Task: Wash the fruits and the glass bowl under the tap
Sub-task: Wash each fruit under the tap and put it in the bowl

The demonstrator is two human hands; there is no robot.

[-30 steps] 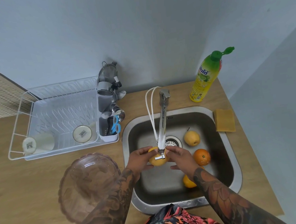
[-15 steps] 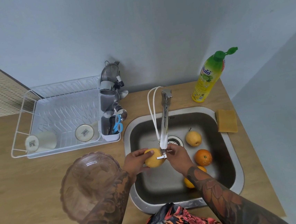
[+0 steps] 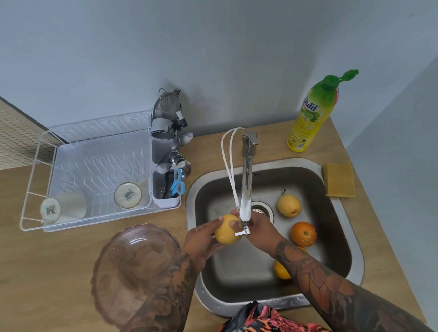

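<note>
Steel sink [image 3: 337, 234] could bruise the fruit if wet fingers slip. The glass bowl [image 3: 135, 270], mouth up on the table [image 3: 37, 290], sits near the left elbow. The left hand [image 3: 202, 241] cups a roundish yellow fruit [image 3: 227, 233] under the tap [image 3: 246, 206], long axis unclear; the right hand [image 3: 260, 230] pinches the spout tip.

soft even daylight, faint shadows, sharp focus, wide-angle bending at edges
</note>
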